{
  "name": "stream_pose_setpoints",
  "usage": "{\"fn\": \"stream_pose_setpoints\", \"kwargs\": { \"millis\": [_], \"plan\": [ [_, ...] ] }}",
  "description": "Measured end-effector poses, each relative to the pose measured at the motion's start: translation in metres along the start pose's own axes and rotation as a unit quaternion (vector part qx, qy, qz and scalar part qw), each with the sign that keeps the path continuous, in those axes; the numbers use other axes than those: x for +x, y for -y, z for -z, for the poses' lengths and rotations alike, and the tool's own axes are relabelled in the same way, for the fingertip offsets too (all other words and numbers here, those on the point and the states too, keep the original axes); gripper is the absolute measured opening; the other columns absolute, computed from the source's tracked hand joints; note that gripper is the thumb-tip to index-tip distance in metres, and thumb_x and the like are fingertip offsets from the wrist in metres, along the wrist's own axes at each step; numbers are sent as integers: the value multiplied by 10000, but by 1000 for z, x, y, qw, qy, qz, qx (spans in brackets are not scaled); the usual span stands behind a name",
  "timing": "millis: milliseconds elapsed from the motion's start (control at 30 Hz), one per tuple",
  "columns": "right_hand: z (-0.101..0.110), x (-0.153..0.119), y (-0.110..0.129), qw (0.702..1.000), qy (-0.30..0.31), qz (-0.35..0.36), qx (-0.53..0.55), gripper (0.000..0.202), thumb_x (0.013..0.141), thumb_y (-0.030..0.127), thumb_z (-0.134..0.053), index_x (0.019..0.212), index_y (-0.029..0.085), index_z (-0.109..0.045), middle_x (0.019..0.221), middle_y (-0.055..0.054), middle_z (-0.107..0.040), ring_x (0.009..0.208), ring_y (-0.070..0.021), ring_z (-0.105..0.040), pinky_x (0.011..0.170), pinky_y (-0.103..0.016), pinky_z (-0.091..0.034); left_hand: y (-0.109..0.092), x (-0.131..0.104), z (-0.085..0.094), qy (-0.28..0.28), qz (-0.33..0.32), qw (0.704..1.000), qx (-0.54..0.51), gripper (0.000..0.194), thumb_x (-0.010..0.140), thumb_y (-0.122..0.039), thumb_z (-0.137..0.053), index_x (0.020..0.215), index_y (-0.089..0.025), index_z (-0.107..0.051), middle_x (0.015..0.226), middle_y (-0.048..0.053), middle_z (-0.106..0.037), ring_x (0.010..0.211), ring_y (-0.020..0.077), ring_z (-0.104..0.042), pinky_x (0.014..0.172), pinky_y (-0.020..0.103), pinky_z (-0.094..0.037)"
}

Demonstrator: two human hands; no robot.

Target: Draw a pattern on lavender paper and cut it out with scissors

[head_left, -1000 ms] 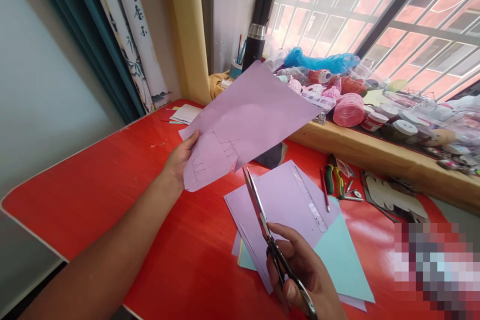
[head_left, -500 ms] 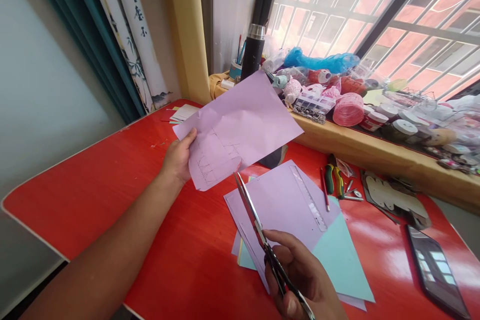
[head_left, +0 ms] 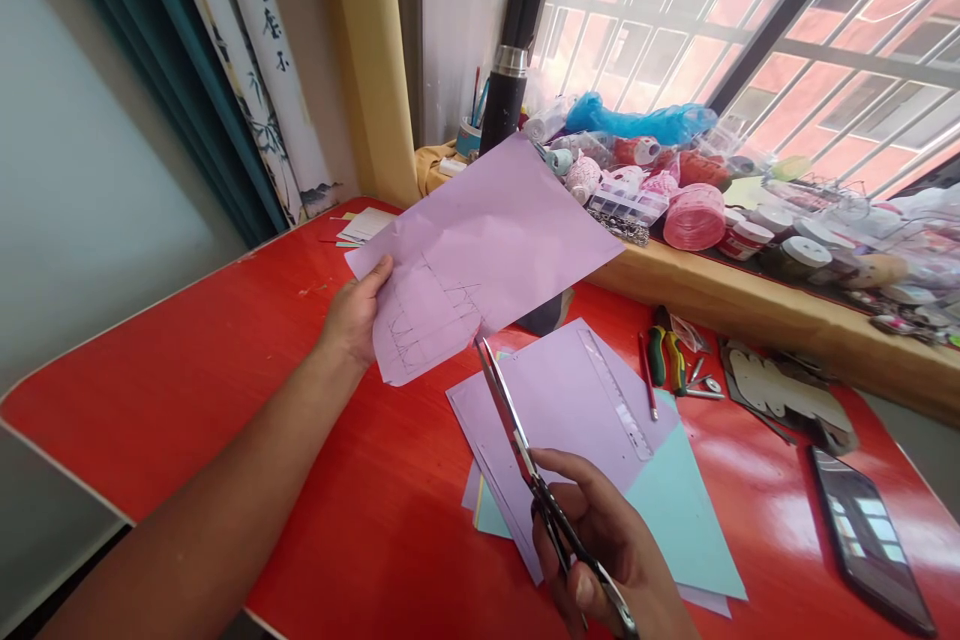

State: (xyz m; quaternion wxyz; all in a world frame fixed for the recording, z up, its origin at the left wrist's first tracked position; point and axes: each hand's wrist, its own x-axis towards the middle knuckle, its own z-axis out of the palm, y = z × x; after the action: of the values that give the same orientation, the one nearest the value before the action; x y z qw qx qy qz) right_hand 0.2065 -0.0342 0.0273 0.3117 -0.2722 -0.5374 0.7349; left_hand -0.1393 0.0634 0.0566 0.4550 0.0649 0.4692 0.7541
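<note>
A purple sheet (head_left: 517, 220) with pencil lines drawn on its lower left part is held up over the red table. My left hand (head_left: 358, 315) pinches its left edge, thumb on top. In my right hand (head_left: 600, 540) is a pair of scissors (head_left: 514, 415), fingers wrapped round the black handles. The blades are slightly apart, with their tips at the lower edge of the sheet, near a small notch. Below the scissors lies a stack of purple and light green sheets (head_left: 686, 510) with a clear ruler (head_left: 615, 395) on top.
Right of the stack on the red table (head_left: 187, 350) are a red pencil (head_left: 647, 375), pliers (head_left: 667, 350), grey scraps and a black phone (head_left: 870, 530). A black flask (head_left: 504, 100) stands behind the sheet. Jars, bags and a blue plastic bag (head_left: 637, 120) crowd the windowsill.
The scissors have moved slightly up and right, and their tips are nearer the sheet's lower edge. The right part of the sheet has shifted a little to the right.
</note>
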Motion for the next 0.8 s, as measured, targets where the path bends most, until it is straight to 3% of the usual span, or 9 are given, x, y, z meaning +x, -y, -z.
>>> {"fn": "stream_pose_setpoints", "kwargs": {
  "millis": [367,600,800],
  "plan": [
    [-2,3,4,1000,-26,11,-1,809,914,731,-837,1538,255,-643,677,53,-567,451,-98,-386,491,-258,-319,3,-12,-7,35,45,998,5,163,994,-277,-804,1058,-127,-803,804,79,-812,611,216,-770,585,307,-668],
    [-1,1,8,1000,-30,7,-3,838,895,754,-843,1530,244,-647,705,45,-580,440,-91,-392,493,-267,-335,1,-21,-9,65,129,989,-4,262,1036,-340,-761,1173,-121,-799,945,140,-845,772,286,-837,769,403,-722],
    [-3,2,6,1000,-22,4,7,820,903,738,-847,1530,246,-654,688,51,-567,452,-90,-377,495,-257,-310,-4,-19,-10,43,149,988,-21,281,1075,-375,-696,1229,-158,-786,869,105,-838,802,306,-848,776,425,-731]
  ]
}}
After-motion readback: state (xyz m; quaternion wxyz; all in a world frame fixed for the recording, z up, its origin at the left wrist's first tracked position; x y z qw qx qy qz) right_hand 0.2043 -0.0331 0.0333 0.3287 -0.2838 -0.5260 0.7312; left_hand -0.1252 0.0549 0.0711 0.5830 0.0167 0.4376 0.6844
